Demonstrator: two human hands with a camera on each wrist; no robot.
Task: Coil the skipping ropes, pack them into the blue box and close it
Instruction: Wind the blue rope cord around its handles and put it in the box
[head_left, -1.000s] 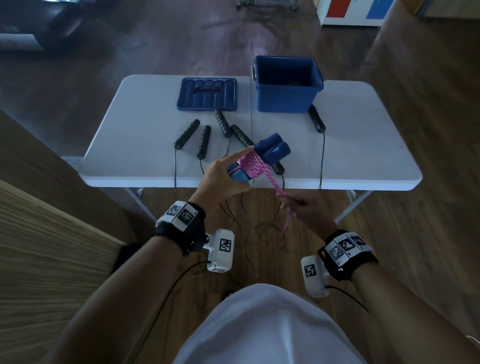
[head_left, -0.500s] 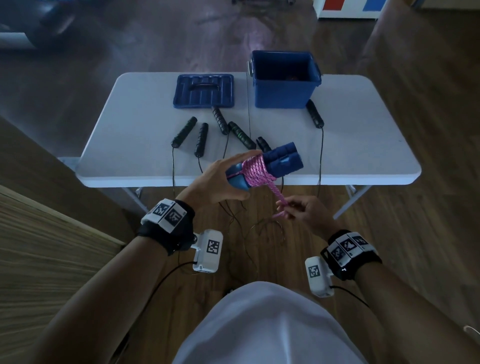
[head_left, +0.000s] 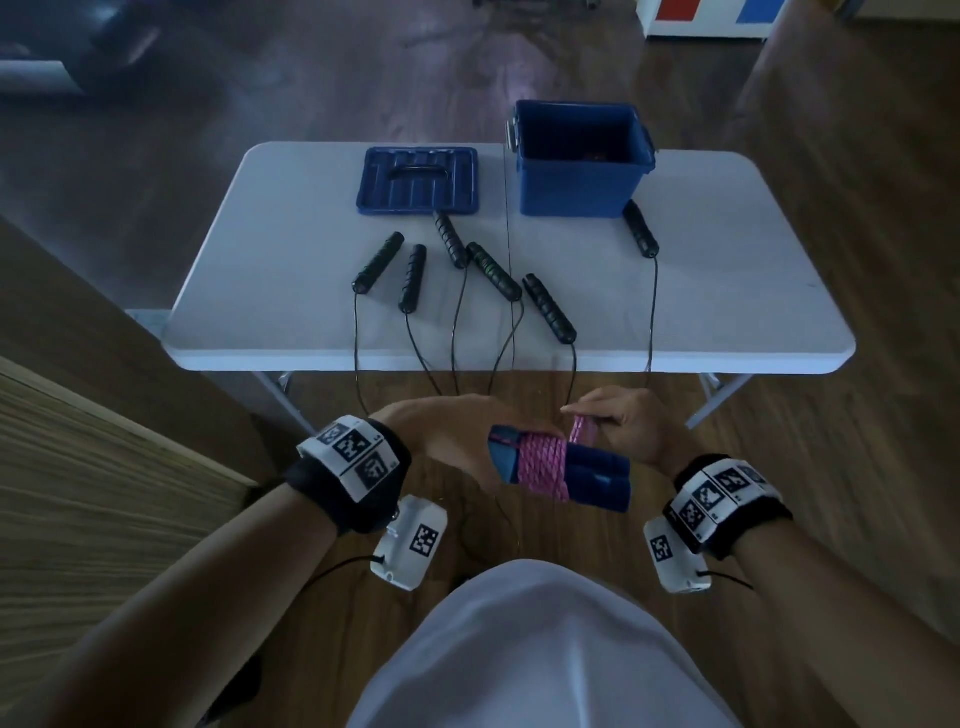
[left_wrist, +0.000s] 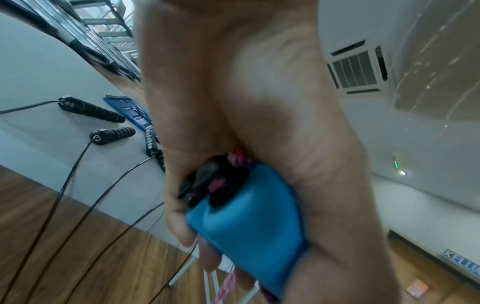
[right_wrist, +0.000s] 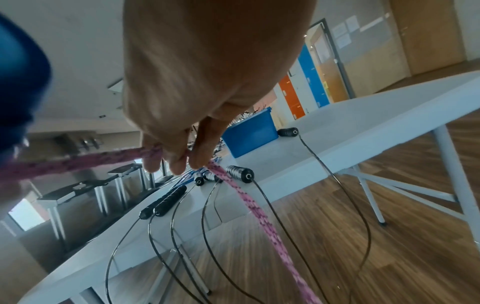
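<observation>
Pink skipping rope (head_left: 540, 465): wound in tight turns around its two blue handles (head_left: 592, 475), the bundle held in the air in front of the person, clear of the near edge of the white table (head_left: 291, 291).

Left hand (head_left: 447, 436): fingers and thumb curled round the end of the handles; the left wrist view shows the palm closed against the blue plastic.

Right hand (head_left: 626, 423): fingertips pinching the rope's free length just above the bundle; in the right wrist view the rope (right_wrist: 241, 197) bends at the fingertips, one part running to the bundle, the other hanging toward the floor.

On the table, left to right: the blue lid (head_left: 418, 181) lying flat at the back; five black rope handles (head_left: 447, 260) spread in front of it, their thin black cords (head_left: 457, 332) trailing over the near edge; the blue box (head_left: 576, 182), open, at the back right of centre; a sixth black handle (head_left: 640, 228) just beside the box's right front corner, its cord also over the edge. Contents of the box cannot be made out.
</observation>
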